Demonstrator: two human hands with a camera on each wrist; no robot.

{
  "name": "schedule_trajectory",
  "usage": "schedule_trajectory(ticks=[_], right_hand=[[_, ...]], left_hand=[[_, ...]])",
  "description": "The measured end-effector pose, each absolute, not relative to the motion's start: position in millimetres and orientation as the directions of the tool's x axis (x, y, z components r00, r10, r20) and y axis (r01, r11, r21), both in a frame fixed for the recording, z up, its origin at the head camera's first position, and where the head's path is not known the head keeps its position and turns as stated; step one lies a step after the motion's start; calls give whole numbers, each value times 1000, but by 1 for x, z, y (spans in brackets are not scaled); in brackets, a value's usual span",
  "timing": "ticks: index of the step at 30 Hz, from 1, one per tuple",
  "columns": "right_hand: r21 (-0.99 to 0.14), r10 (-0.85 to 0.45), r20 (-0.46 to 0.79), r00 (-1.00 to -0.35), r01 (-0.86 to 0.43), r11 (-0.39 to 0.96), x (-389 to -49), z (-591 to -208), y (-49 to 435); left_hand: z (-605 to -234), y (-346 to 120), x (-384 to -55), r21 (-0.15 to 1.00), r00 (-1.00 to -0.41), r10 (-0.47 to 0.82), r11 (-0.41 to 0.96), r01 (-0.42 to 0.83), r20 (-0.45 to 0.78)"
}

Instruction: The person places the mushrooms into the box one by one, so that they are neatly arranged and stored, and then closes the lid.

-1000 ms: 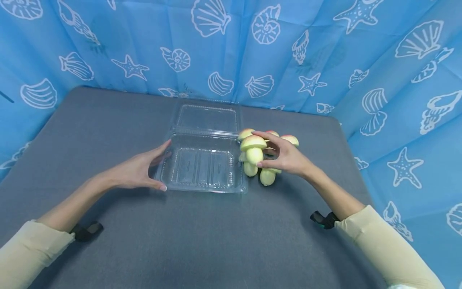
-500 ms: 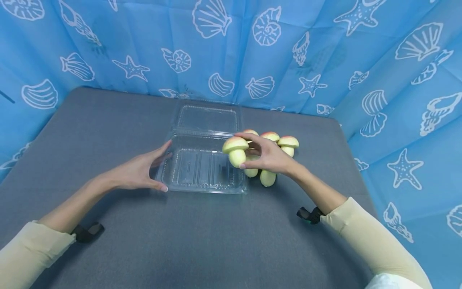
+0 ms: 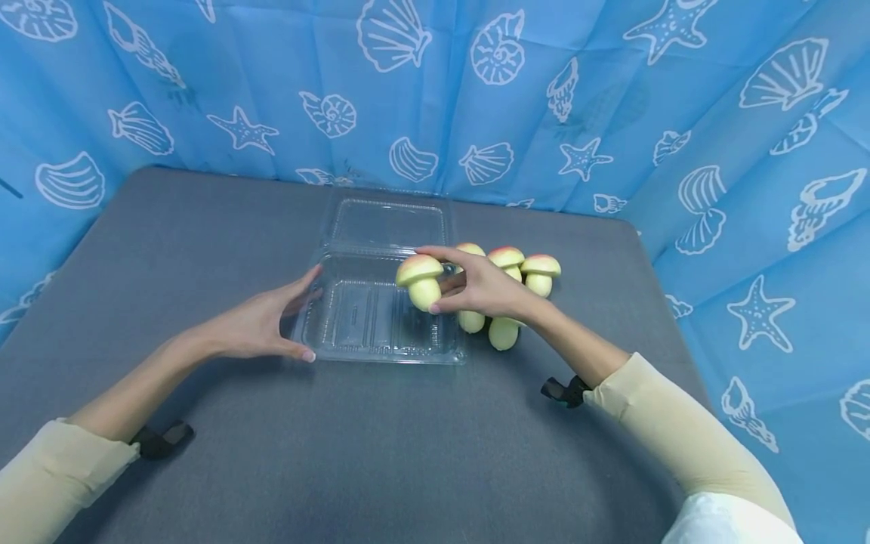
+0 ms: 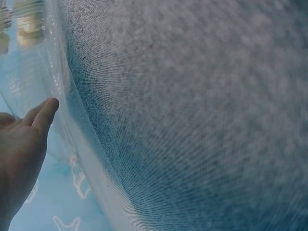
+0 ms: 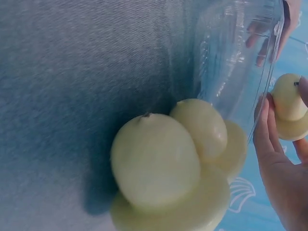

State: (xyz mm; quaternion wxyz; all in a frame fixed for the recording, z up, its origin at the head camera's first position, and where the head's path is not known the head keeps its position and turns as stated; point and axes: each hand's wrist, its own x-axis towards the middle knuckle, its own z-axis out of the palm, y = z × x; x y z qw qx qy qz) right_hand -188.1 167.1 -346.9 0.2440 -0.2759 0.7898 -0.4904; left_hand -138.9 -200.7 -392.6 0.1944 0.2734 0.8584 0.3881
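Head view: Over the last second the right hand (image 3: 484, 285) shifts left from the group of other mushrooms (image 3: 541, 273), bringing a pale yellow, pink-capped mushroom-shaped piece (image 3: 423, 293) with it. That piece now hangs cap-up above the right part of a clear plastic hinged container (image 3: 387, 355), pinched between thumb and fingers. The container lies with its lid folded back to the far side on the grey cloth-covered table (image 3: 381, 453). The left hand (image 3: 254, 321) stays at the container's left edge, thumb and fingers spread, grasping nothing. Judgement: carry under way, placement not yet made.

Left wrist view: Fingers reach along the clear wall; firm contact cannot be told. Blurred yellow shapes show through the plastic.

Right wrist view: Grip on the piece confirmed. The group sits just beside the container's right side, apart from the held one.
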Motion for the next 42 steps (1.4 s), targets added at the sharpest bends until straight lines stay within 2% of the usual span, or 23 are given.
schedule_trajectory(ticks=[36, 42], right_hand=[[-879, -651, -106, -751, -236, 415, -206, -371, 100], [-838, -651, -111, -751, -282, 468, -206, -379, 90]], left_hand=[[-393, -198, -139, 760, -789, 595, 580, 292, -151], [-395, -199, -138, 769, -783, 606, 565, 298, -143]])
